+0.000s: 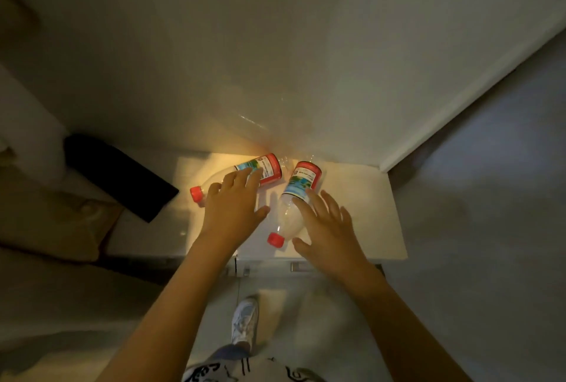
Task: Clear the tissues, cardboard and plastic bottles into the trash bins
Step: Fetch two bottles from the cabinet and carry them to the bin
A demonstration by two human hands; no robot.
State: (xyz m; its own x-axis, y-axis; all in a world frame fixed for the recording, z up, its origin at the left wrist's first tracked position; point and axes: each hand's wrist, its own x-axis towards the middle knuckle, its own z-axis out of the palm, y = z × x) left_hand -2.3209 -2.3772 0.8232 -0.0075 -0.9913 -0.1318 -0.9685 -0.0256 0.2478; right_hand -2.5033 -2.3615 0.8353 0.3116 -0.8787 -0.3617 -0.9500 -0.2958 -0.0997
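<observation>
Left hand (pixel 231 207): fingers (pixel 242 177) spread and nearly straight, tips lying over the label end of the left bottle (pixel 242 174); thumb splayed out to the right, clear of the bottle. No curl round the bottle visible; whether the fingertips actually touch the plastic cannot be told. Right hand (pixel 329 225): fingers (pixel 309 200) likewise extended and fanned, index tip at the edge of the label on the right bottle (pixel 292 204), thumb stretched toward the cap end near the front edge of the table (pixel 367 213); nothing gripped. Both bottles are clear plastic, lying on their sides, each with a red screw cap and a wrap label in red with a blue-green-white picture band. Left bottle lies near the back edge of the table, cap (pixel 196 192) pointing to the left edge, base toward the middle. Right bottle lies diagonally across the middle, cap (pixel 275 239) close to the front edge, base toward the back edge. The two label ends are just beside each other at the back, apparently not touching. Both forearms bare, reaching forward from the bottom of the view, palms down. Table is pale, lit warm yellow at its back edge against the wall (pixel 275 44). A black object (pixel 119 176) lies off the left edge; a white shoe (pixel 245 323) on the floor below.
</observation>
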